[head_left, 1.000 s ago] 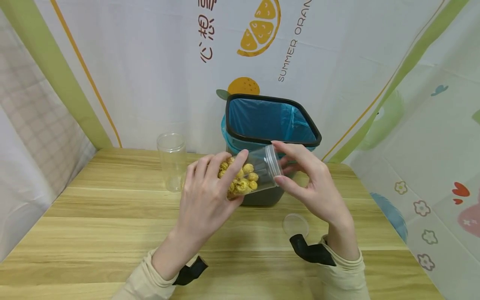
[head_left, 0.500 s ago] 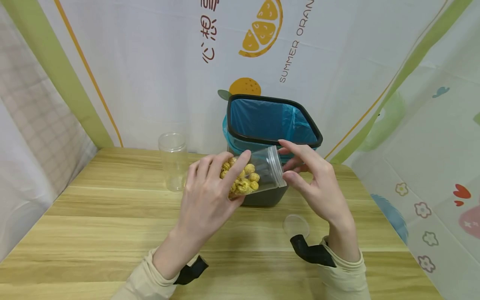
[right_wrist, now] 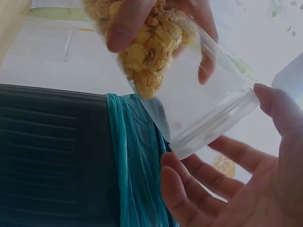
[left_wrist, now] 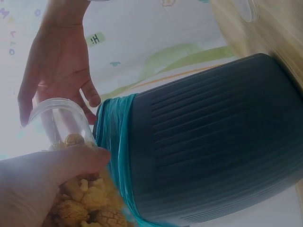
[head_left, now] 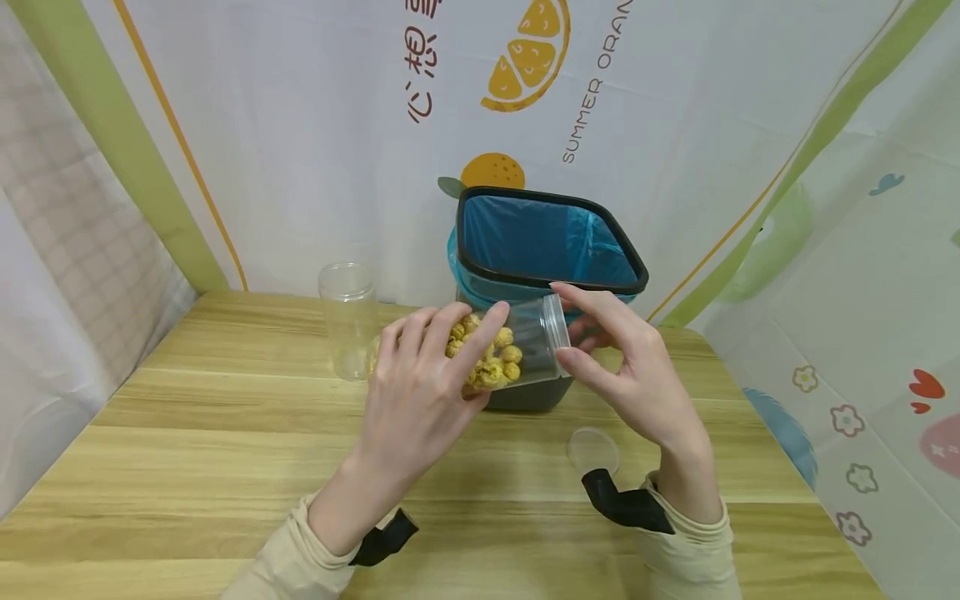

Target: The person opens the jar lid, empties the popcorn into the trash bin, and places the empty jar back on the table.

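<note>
A clear plastic jar (head_left: 534, 333) of yellow popcorn (head_left: 491, 367) lies tilted in the air, its ridged mouth end toward the right. My left hand (head_left: 420, 383) grips it round the body, thumb across the popcorn in the left wrist view. At the mouth end, my right hand (head_left: 630, 358) holds the ridged band (right_wrist: 213, 125) between thumb and fingers. Whether a clear lid covers that end, I cannot tell. The popcorn sits in the lower, left part of the jar. A clear round lid (head_left: 592, 451) lies on the table below my right hand.
Right behind the jar stands a dark bin (left_wrist: 213, 137) with a black rim (head_left: 551, 198) and a blue bag liner (head_left: 517, 237). A second clear jar (head_left: 347, 321) stands upright at the back left of the wooden table (head_left: 225, 467). Printed curtains surround the table.
My right fingers came slightly off the jar's mouth end half a second ago and touch it again now. The left hand keeps its grip with little movement.
</note>
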Available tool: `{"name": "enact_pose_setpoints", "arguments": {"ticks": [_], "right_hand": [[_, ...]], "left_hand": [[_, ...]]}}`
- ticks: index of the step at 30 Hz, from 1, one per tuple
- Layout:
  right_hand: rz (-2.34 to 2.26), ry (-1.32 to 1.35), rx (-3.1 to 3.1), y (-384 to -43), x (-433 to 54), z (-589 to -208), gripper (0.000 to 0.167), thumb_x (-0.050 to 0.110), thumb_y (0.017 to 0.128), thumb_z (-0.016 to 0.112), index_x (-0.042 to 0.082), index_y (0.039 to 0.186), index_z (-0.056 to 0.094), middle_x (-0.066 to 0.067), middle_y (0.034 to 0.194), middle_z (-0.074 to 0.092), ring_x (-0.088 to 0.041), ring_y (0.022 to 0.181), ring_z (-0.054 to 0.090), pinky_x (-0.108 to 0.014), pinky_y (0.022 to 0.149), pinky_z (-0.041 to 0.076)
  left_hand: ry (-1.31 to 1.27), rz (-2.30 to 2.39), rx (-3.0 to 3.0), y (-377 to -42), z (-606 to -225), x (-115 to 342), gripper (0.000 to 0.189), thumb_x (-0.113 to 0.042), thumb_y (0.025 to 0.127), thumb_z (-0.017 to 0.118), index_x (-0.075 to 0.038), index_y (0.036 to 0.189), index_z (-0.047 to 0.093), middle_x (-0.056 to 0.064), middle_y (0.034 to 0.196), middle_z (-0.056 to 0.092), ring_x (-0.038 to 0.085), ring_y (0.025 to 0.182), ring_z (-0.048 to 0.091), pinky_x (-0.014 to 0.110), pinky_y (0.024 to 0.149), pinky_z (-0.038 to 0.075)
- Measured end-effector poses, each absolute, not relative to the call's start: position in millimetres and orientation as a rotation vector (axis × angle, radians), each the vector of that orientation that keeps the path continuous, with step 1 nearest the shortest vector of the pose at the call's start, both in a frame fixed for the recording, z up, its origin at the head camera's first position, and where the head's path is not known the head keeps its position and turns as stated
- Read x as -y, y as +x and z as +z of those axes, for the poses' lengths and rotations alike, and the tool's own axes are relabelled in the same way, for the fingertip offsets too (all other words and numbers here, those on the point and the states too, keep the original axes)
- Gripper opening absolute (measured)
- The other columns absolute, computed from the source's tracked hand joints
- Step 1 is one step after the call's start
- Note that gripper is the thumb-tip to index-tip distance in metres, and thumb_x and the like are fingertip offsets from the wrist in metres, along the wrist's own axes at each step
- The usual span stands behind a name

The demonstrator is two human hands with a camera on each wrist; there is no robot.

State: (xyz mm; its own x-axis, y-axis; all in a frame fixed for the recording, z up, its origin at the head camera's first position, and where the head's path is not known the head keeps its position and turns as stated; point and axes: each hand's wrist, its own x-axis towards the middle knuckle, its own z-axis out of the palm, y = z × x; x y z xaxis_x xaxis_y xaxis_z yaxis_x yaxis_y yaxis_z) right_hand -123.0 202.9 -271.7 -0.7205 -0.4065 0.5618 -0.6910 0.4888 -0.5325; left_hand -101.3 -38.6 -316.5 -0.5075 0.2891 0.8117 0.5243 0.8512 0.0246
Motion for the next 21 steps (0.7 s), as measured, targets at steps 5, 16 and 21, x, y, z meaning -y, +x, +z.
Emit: {"name": "enact_pose_setpoints", "arguments": {"ticks": [5,16,21], "right_hand": [[1.079,0.996,2.378,-121.6,-204.3,-269.6,0.068,0.005,0.091,0.074,0.021,0.153,0.049,0.001,0.146,0.057,-0.011,0.115,0.059,-0.021,0.093,0.056],[1.096,0.977,2.351,-123.4,-205.6,-269.9,0.064,0.021,0.098,0.07,0.023,0.156,0.044,-0.004,0.15,0.055,-0.012,0.12,0.061,-0.022,0.096,0.055],[1.097,0.839,2.369,-124.7,-205.3,-272.2,0.053,0.046,0.102,0.059,0.025,0.15,0.053,-0.006,0.132,0.066,-0.009,0.093,0.063,-0.018,0.083,0.053]], "left_hand": [[-0.587,-0.359,2.131,-102.6,-316.9,39.6,0.099,-0.03,0.066,0.097,-0.029,0.15,0.047,0.011,0.129,0.061,0.033,0.113,0.057,0.051,0.094,0.051],[-0.582,-0.329,2.13,-103.2,-316.6,40.0,0.098,-0.032,0.067,0.096,-0.029,0.151,0.046,0.011,0.131,0.06,0.032,0.114,0.057,0.049,0.094,0.051],[-0.592,-0.263,2.106,-102.6,-317.1,38.3,0.097,-0.032,0.066,0.097,-0.029,0.15,0.048,0.011,0.131,0.059,0.032,0.115,0.057,0.049,0.094,0.051]]}}
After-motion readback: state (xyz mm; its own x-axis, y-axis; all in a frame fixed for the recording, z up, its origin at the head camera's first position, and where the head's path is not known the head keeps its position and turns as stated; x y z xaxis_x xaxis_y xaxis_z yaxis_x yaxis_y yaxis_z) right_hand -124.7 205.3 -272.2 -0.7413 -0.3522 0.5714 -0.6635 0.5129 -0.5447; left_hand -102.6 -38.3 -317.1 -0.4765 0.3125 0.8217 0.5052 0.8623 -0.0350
